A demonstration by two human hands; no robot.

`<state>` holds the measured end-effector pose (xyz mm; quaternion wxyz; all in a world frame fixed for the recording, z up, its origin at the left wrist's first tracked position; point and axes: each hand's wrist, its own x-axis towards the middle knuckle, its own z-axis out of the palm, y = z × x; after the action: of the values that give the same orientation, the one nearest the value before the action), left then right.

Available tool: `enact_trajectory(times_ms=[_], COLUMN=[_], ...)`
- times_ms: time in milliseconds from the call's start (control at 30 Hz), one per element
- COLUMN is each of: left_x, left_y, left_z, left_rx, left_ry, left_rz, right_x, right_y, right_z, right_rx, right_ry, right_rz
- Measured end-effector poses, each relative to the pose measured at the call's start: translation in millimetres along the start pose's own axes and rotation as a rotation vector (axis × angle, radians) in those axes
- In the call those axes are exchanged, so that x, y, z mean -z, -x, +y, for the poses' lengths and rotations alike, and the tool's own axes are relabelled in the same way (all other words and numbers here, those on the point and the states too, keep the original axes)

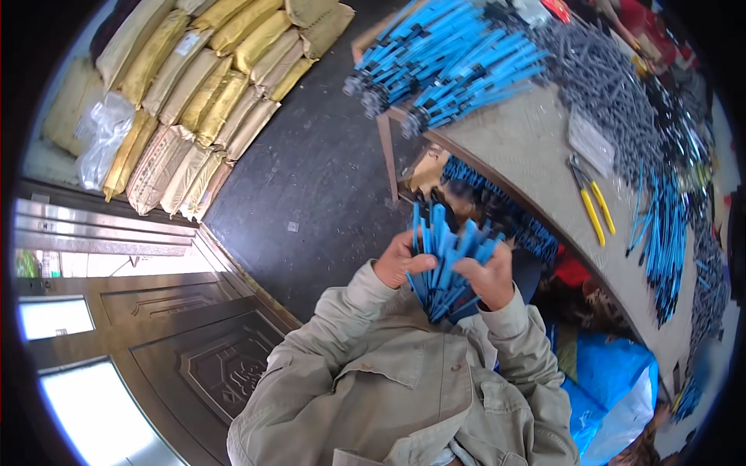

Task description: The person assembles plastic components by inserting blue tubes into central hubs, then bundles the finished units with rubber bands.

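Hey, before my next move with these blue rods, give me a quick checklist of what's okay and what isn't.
1. Left hand on the bundle of blue rods: ok, it holds the left side, thumb in front.
2. Right hand on the bundle: ok, it is at the right side, thumb reaching across the front.
3. Rod tops level: not ok, they fan out at different heights.
4. Rod count: cannot tell, the rods overlap and the hands cover some.
5. Yellow-handled pliers clear of the hands: ok, they lie apart on the table.

Head-worn fisheye looks down, fairly near the fingers point(420, 264); rim seems blurred.
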<state>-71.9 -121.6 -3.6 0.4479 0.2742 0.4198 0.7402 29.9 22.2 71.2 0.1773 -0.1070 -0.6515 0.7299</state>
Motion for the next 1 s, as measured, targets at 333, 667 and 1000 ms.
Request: enact_trajectory(times_ms=[333, 667, 1000], left_x=[-34, -64, -59], left_y=[-10, 15, 33], left_z=[-5, 27, 39], left_rx=[0.086, -0.109, 0.129], left_ry=[0.226, -0.309, -0.320], left_rz=[-0.088, -0.014, -0.219], right_x=[27, 13, 14], right_y=[22, 47, 60], right_z=[28, 24, -4], right_rx=[0.252, 0.108, 0.090], right_ry=[-0.256, -0.480, -0.171], right_rz=[-0.257, -0.063, -0.261])
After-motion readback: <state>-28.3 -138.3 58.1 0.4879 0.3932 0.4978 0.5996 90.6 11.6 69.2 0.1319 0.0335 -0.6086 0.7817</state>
